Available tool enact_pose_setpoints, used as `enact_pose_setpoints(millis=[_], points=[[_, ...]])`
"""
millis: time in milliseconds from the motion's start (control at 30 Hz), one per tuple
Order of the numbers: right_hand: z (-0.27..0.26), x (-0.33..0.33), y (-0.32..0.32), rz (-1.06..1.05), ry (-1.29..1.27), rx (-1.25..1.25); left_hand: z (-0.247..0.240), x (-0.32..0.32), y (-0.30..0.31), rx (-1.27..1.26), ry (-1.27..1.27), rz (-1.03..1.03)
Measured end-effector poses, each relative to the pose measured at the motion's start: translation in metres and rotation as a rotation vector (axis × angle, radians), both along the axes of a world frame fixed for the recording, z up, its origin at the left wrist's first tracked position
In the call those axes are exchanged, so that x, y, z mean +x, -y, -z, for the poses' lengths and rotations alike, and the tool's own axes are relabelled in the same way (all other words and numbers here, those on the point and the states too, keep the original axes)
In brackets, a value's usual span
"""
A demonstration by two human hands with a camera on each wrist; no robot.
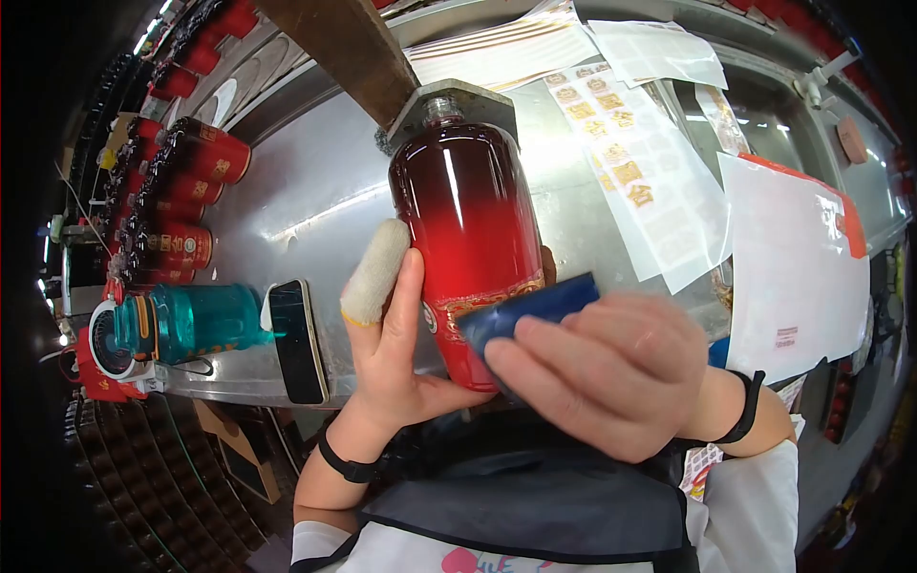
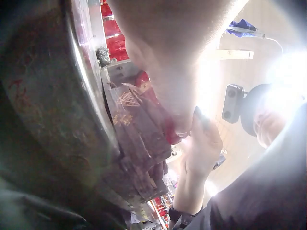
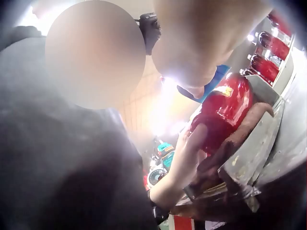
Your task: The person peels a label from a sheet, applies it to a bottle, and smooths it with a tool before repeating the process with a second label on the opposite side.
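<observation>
A glossy bottle (image 1: 463, 210), dark at the shoulder and bright red below, lies with its neck toward a metal stop (image 1: 497, 105). Gold decoration (image 1: 487, 298) runs across its lower part. My left hand (image 1: 396, 349) grips the bottle near its base, two fingers along its left side, one in a pale finger cover (image 1: 378, 272). Pinched in my right hand (image 1: 611, 372) is a flat blue scraper-like piece (image 1: 535, 310), which overlaps the gold decoration in the head view. The right wrist view shows the blue piece (image 3: 219, 75) close to the bottle (image 3: 225, 108).
Sheets of gold labels (image 1: 621, 143) and a white sheet (image 1: 798, 267) lie on the right of the metal table (image 1: 315, 205). A phone (image 1: 298, 339), a teal bottle (image 1: 205, 323) and a small fan (image 1: 105, 334) are at left, near several red bottles (image 1: 215, 153). A brown beam (image 1: 339, 53) reaches in from above.
</observation>
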State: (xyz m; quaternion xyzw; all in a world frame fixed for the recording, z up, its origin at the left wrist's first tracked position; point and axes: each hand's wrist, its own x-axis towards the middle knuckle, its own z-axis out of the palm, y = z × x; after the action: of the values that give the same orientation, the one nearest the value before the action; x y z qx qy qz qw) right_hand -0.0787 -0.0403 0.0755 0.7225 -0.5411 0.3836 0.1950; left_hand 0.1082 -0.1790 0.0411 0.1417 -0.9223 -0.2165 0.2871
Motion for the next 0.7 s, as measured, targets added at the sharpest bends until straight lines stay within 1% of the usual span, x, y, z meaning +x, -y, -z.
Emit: enact_pose_setpoints(millis=[100,167,233,300,367,433,500,567,700], points=[[-0.001,-0.002,0.001,0.008,0.016,0.019,0.001,0.002,-0.001,-0.005,0.024,-0.010],[0.001,0.002,-0.001,-0.046,-0.009,0.010,0.002,0.002,0.001,-0.005,0.018,0.002],[-0.006,-0.003,-0.002,-0.049,0.034,0.045,0.002,0.003,0.001,-0.003,0.011,0.013],[-0.008,-0.004,-0.003,-0.037,0.003,0.073,0.000,0.004,0.000,-0.032,0.055,-0.005],[-0.001,0.003,-0.004,-0.071,0.011,0.039,0.003,0.003,0.001,-0.015,0.035,0.002],[0.001,0.004,-0.004,-0.098,0.079,-0.001,0.003,0.002,0.002,0.003,0.015,0.009],[-0.005,-0.004,-0.007,-0.069,0.040,0.038,0.002,0.001,0.001,-0.035,0.017,0.006],[-0.005,-0.006,-0.009,-0.014,0.015,0.065,0.005,0.003,0.001,-0.017,0.019,0.007],[0.000,-0.009,-0.004,0.014,0.033,0.019,0.001,0.002,-0.001,0.003,0.034,0.013]])
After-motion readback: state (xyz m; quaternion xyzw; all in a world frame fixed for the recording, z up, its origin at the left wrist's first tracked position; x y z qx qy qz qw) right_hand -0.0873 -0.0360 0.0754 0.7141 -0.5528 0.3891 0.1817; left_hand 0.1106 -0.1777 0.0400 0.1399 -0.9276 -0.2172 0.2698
